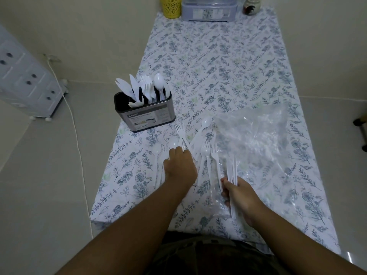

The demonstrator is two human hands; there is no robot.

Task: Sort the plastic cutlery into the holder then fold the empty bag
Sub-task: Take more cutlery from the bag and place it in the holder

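Note:
A dark metal cutlery holder [147,117] stands at the table's left edge with white plastic forks, spoons and knives upright in its compartments. Several loose white forks and spoons [206,155] lie scattered on the floral cloth in front of it. My left hand [179,167] rests palm-down on this pile, fingers curled over a fork handle and a spoon. My right hand [238,192] grips a small bundle of white knives [232,171] pointing away from me. The clear plastic bag [258,139] lies crumpled to the right, partly under the cutlery.
The table with the floral cloth [228,66] runs away from me. At its far end stand a yellow jar [171,5], a translucent lidded box [209,9] and a small ceramic pot [251,5]. A white drawer unit [25,80] and a cable [73,120] are on the floor at left.

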